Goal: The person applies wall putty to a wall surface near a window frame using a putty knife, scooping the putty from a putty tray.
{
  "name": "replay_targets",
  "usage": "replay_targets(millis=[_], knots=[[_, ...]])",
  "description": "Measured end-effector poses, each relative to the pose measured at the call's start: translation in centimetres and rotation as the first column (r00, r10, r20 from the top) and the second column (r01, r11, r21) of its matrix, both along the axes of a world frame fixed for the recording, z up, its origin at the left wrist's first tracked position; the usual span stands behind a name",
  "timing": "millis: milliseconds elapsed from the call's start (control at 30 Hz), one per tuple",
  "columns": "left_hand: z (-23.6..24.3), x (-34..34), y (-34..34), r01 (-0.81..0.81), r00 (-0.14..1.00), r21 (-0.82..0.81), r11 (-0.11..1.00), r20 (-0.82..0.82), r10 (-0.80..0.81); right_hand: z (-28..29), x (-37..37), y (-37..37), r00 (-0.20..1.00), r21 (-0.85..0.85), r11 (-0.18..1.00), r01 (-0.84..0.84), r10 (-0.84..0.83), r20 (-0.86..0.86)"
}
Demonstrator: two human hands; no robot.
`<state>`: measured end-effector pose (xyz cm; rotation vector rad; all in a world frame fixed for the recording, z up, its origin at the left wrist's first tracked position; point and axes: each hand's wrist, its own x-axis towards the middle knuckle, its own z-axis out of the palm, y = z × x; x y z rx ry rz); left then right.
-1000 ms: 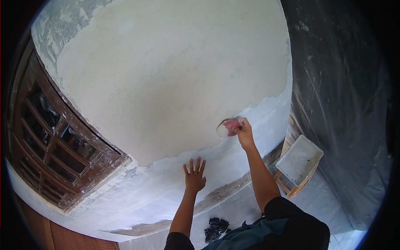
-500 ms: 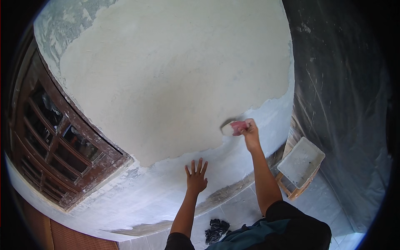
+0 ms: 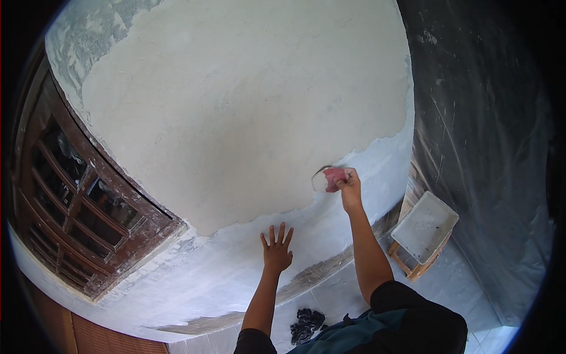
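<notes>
Plastered wall (image 3: 236, 118) filling view — right hand (image 3: 349, 187) gripping red trowel (image 3: 328, 177) against plaster edge, left hand (image 3: 276, 250) pressing flat on wall, fingers spread. Tray (image 3: 425, 229) sitting on floor, right.

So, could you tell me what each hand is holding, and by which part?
The right hand grips a plastering trowel by its red handle, blade against the wall. The left hand holds nothing; it rests spread flat on the wall.
</notes>
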<state>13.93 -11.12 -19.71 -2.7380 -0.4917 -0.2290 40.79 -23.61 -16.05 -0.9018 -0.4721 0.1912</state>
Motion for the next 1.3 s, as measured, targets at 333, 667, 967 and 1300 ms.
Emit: replay_targets(millis=[333,667,967,1300], knots=[[0.7,-0.4,-0.4,-0.001,1.000,-0.029,1.000,-0.008,0.001,0.7,-0.8,0.6,0.996,0.028,0.996,-0.089,0.089,0.014],[0.8,0.1,-0.9,0.010,1.000,-0.042,0.999,-0.003,-0.010,-0.7,1.0,-0.1,0.994,-0.067,0.996,-0.058,0.064,0.089],[1.3,-0.4,-1.0,0.000,1.000,-0.029,1.000,-0.019,0.000,-0.9,0.6,-0.1,0.992,-0.018,0.994,-0.109,0.110,0.057],[1.0,-0.5,-1.1,-0.031,0.999,-0.024,0.999,-0.025,0.030,0.2,0.2,0.3,0.991,-0.035,0.991,-0.132,0.133,0.018]])
